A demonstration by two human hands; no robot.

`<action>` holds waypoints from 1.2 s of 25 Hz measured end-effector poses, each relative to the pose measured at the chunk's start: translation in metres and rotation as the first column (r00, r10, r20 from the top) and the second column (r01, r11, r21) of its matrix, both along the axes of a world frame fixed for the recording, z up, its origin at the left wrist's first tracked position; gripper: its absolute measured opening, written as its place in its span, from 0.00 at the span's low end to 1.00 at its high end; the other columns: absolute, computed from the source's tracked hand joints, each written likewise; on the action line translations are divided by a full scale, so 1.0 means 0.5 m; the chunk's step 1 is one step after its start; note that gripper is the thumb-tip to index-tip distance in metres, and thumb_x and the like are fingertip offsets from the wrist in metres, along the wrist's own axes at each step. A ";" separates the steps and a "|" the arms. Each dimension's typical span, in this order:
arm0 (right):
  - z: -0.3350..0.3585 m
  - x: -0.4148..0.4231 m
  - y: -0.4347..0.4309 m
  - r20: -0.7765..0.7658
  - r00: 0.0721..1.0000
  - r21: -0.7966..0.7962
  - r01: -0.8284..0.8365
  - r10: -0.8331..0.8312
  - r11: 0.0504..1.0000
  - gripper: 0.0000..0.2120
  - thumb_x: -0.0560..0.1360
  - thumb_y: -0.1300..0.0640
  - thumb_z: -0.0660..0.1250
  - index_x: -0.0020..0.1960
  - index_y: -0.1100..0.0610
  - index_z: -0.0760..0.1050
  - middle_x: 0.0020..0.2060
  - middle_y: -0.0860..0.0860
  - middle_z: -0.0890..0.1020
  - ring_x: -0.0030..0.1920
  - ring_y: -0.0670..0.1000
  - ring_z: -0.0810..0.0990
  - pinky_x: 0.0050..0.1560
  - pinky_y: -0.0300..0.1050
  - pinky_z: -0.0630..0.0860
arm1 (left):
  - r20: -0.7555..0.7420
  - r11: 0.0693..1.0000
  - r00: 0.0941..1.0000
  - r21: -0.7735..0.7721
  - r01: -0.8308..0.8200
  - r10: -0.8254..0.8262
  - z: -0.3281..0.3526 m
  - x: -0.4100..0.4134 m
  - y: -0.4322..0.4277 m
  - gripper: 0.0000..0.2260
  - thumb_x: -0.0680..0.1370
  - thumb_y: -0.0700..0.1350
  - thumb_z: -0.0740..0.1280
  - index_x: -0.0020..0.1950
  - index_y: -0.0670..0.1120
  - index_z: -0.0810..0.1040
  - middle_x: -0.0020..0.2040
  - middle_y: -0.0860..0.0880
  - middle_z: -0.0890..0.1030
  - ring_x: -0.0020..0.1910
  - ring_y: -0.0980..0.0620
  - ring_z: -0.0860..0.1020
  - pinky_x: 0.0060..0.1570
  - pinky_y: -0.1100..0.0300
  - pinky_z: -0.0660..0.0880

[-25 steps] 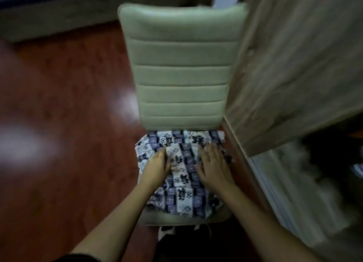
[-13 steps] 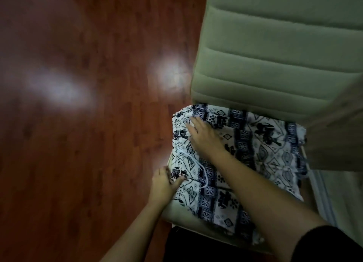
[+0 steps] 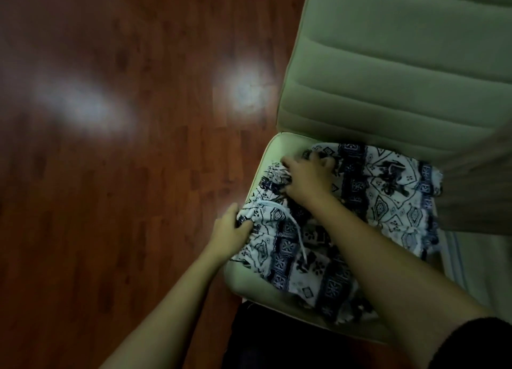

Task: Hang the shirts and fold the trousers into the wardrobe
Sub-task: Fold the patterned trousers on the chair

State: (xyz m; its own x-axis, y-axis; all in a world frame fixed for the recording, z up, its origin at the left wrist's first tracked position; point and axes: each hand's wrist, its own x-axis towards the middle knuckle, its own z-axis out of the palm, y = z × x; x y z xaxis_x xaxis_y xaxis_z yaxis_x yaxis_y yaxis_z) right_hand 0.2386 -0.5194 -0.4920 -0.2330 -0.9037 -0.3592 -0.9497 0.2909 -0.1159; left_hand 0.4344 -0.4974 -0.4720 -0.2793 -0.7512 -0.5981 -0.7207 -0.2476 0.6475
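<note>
The reddish-brown wooden floor [image 3: 110,202] fills the left side, with two pale patches of reflected light on it. The left hand [image 3: 231,229] comes in from below and grips the near left edge of the patterned trousers [image 3: 388,202], thumb on top of the cloth and fingers curled round the hem where it overhangs the seat.

The trousers lie spread and rumpled across the seat [image 3: 243,281] of a pale green padded chair [image 3: 388,64]. They are white, printed with dark blue and black bands of squares, diamonds and animal-like figures. A white drawstring [image 3: 295,227] loops loose over the front of the fabric, between the two hands.

The right hand [image 3: 307,180] is further back, at the far left corner of the garment, with its fingers curled into a bunched fold of cloth; motion blur hides the fingertips. The forearm crosses the trousers diagonally, and a dark sleeve [image 3: 476,343] shows at the bottom right.

The chair's ribbed backrest rises behind the trousers. At the right edge stands a blurred wood-grain panel [image 3: 476,199], just beside the chair.
</note>
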 end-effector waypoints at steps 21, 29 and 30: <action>0.941 -0.240 0.383 -0.102 0.994 -0.517 -0.025 -0.032 0.855 0.12 0.73 0.49 0.67 0.51 0.57 0.75 0.51 0.53 0.77 0.51 0.58 0.78 0.50 0.51 0.71 | 0.496 0.126 0.516 -0.624 0.771 -0.698 0.921 -0.197 -0.042 0.21 0.74 0.63 0.62 0.60 0.52 0.74 0.50 0.45 0.81 0.50 0.42 0.79 0.43 0.55 0.72; 1.054 -0.183 0.363 -0.282 0.948 -0.502 -0.015 -0.147 0.865 0.12 0.70 0.58 0.58 0.53 0.55 0.69 0.54 0.51 0.78 0.55 0.57 0.77 0.45 0.48 0.69 | 0.558 -0.006 0.592 -0.730 0.683 -0.581 1.046 -0.236 -0.037 0.18 0.76 0.61 0.61 0.54 0.48 0.74 0.50 0.46 0.80 0.51 0.42 0.78 0.39 0.55 0.68; 1.056 -0.191 0.369 -0.237 0.965 -0.522 -0.032 -0.109 0.852 0.15 0.70 0.57 0.57 0.56 0.54 0.68 0.54 0.51 0.78 0.53 0.58 0.78 0.42 0.47 0.70 | 0.569 -0.021 0.588 -0.729 0.684 -0.575 1.050 -0.238 -0.044 0.18 0.76 0.61 0.62 0.54 0.48 0.75 0.50 0.46 0.80 0.51 0.42 0.77 0.39 0.56 0.67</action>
State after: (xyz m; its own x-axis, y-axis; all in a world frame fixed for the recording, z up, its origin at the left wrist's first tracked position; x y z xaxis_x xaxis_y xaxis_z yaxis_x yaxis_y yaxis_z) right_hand 0.1434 -0.3351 0.0361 -0.2891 -0.9285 0.2329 -0.9561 0.2923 -0.0214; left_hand 0.3156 -0.5195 0.0530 -0.9361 -0.3125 0.1612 -0.3139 0.9493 0.0174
